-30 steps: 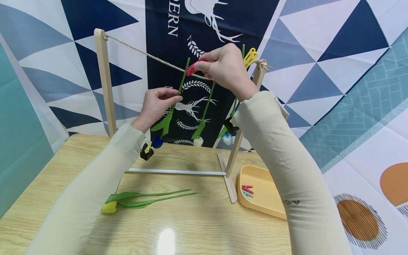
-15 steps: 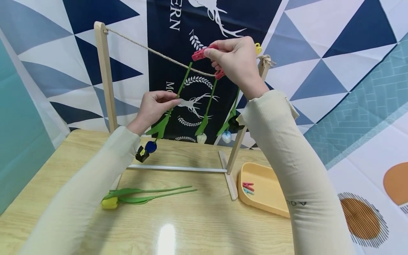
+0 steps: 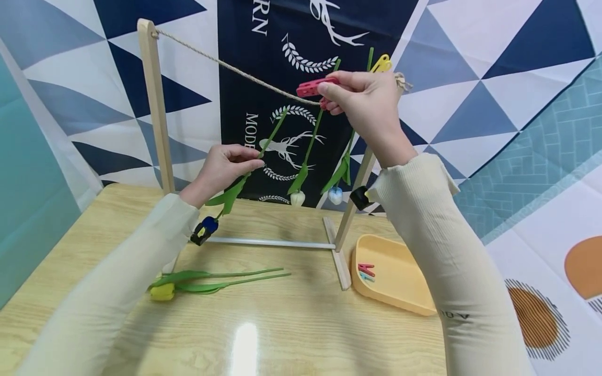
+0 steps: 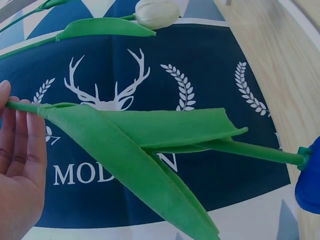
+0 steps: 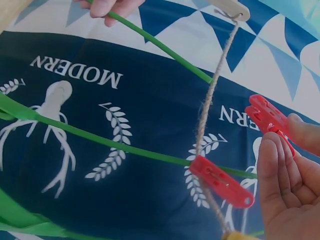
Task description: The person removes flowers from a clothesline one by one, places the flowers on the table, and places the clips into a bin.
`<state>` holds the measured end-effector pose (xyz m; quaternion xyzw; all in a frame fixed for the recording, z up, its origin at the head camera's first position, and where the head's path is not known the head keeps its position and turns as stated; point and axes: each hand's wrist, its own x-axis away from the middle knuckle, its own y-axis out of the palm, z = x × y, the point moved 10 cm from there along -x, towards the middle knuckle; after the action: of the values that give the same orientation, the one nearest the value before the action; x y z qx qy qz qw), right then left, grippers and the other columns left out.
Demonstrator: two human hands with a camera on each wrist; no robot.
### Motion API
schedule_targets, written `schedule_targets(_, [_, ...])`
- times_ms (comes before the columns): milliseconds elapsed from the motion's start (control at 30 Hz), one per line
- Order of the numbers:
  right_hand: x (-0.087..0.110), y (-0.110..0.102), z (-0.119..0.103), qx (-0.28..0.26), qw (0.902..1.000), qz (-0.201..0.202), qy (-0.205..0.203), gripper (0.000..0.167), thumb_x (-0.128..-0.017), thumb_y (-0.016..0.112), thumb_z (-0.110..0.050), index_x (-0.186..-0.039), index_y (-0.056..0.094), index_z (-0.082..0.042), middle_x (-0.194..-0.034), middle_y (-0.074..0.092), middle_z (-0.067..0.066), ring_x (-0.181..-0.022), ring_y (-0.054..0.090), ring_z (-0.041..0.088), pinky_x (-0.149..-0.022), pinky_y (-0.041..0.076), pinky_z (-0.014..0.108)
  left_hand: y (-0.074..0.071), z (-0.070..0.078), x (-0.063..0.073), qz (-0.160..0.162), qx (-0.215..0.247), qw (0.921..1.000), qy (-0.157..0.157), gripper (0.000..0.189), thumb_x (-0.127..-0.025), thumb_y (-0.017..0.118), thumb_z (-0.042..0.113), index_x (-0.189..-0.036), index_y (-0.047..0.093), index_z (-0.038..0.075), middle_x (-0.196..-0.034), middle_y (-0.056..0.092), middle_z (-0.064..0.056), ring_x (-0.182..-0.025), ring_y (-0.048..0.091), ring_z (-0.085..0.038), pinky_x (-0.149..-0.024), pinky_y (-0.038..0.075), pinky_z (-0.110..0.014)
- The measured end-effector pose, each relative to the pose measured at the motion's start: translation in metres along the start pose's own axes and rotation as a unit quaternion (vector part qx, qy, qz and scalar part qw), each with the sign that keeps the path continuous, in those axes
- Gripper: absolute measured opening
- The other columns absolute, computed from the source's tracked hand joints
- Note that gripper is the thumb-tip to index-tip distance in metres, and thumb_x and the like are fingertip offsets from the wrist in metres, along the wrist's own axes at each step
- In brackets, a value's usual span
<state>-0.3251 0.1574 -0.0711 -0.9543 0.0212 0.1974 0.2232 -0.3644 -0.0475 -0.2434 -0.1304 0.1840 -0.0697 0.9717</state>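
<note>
My left hand [image 3: 223, 169] pinches the green stem of an artificial blue tulip [image 4: 311, 177], which hangs bloom-down with its stem tip just below the rope [image 3: 244, 74] in the head view. Between thumb and fingers, my right hand [image 3: 373, 107] holds a red clothespin [image 5: 267, 117], apart from the rope. Another red clothespin [image 5: 220, 181] clips the stem of a white tulip [image 3: 297, 198] to the rope. Further right hangs a pale blue tulip [image 3: 335, 195], close to a yellow clothespin [image 3: 382, 63] near the rope's knotted end.
The rope spans two wooden posts [image 3: 155, 104], joined low down by a white rod [image 3: 273, 242]. On the table [image 3: 301, 334] lie green stems with a yellow tulip [image 3: 162, 292]. A yellow tray [image 3: 395, 303] at the right holds a red clothespin [image 3: 366, 269] and a light blue one [image 3: 367, 278].
The right hand has drawn the red clothespin away from the stem and rope, to the right. The left hand has lowered the blue tulip slightly, its stem tip dropping from above the rope to below it.
</note>
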Motion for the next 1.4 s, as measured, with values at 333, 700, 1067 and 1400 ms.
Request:
schedule_targets(333, [0.043,-0.008,0.046,0.043,0.9988,-0.022,0.006,0.034,-0.082,0.070,-0.037,-0.105,0.072,-0.013,-0.079,0.069,0.002,-0.073,0.063,0.015,-0.073,0.048,0.023,0.010,-0.010,0.014,-0.058,-0.014,0.9981,-0.012,0.028,-0.083,0.072,0.022,-0.105,0.071,0.005,-0.092,0.067,0.003,-0.070,0.058,-0.006,-0.061,0.049,-0.019])
schedule_targets(700, [0.088,-0.048,0.115,0.067,0.9930,-0.003,0.097,0.045,-0.080,0.068,-0.045,-0.114,0.068,-0.016,-0.083,0.071,-0.008,-0.077,0.064,0.008,-0.076,0.044,0.024,0.023,-0.026,0.027,-0.123,-0.083,0.9888,-0.017,0.023,-0.082,0.073,0.021,-0.100,0.073,0.007,-0.093,0.069,-0.007,-0.067,0.052,-0.007,-0.058,0.044,-0.019])
schedule_targets(1067, [0.129,-0.066,0.185,0.080,0.9852,-0.010,0.152,0.046,-0.085,0.064,-0.043,-0.118,0.065,-0.011,-0.077,0.070,-0.015,-0.076,0.064,0.004,-0.072,0.044,0.016,0.033,-0.048,0.039,-0.186,-0.136,0.9719,-0.049,0.019,-0.084,0.071,0.020,-0.100,0.074,0.011,-0.101,0.070,-0.006,-0.082,0.057,-0.015,-0.067,0.047,-0.024])
schedule_targets(1400, [0.156,-0.074,0.236,0.079,0.9750,-0.016,0.207,0.051,-0.086,0.063,-0.045,-0.120,0.063,-0.006,-0.079,0.070,-0.014,-0.077,0.066,0.004,-0.080,0.045,0.015,0.045,-0.069,0.054,-0.228,-0.148,0.9613,-0.048,0.016,-0.083,0.072,0.016,-0.097,0.075,0.009,-0.098,0.071,-0.008,-0.077,0.060,-0.012,-0.067,0.049,-0.025])
